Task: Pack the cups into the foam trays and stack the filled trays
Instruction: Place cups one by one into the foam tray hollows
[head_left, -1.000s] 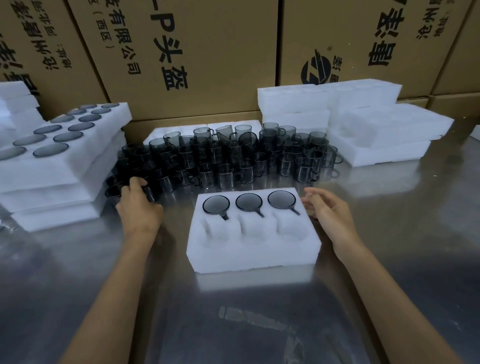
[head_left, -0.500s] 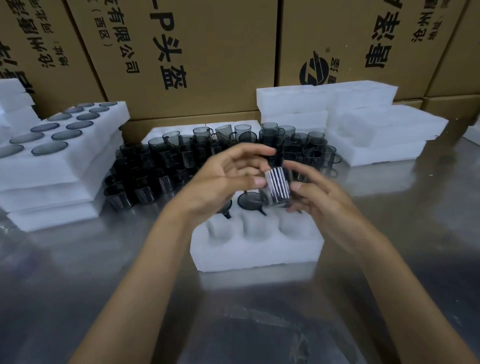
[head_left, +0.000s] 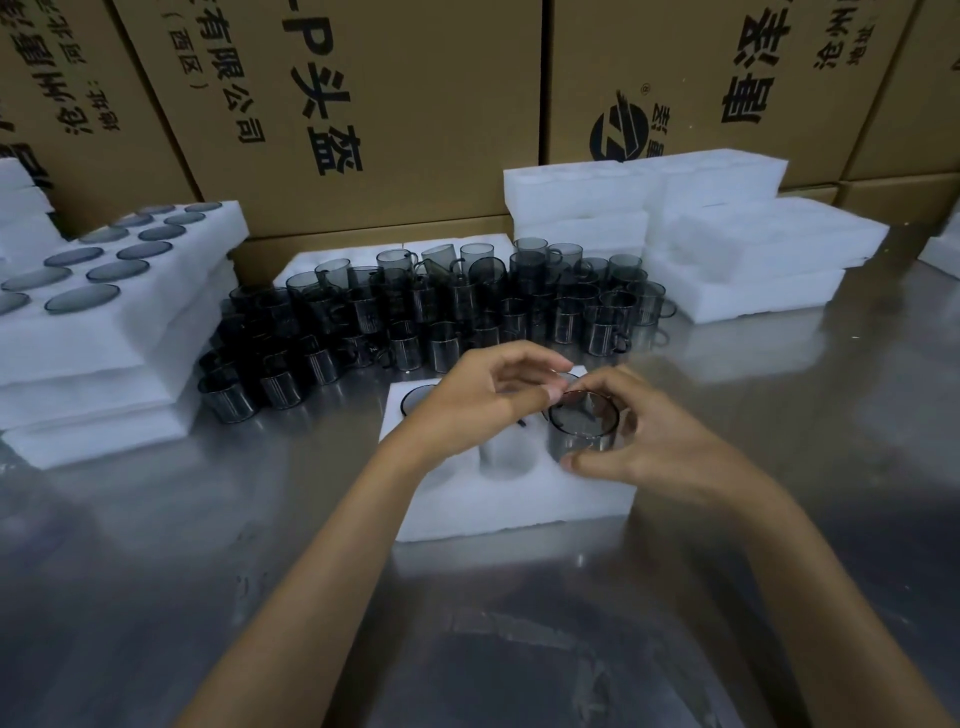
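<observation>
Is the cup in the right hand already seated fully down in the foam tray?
No: the cup in the right hand stands high above the foam tray, its side wall exposed.

we saw a smoky grey transparent cup (head_left: 582, 428) with a dark rim over the white foam tray (head_left: 514, 506). the loose cups (head_left: 441, 312) were dark grey with fine vertical lines. the table (head_left: 156, 571) was shiny silver-grey, and the cardboard boxes (head_left: 415, 104) were brown with black printed characters.
</observation>
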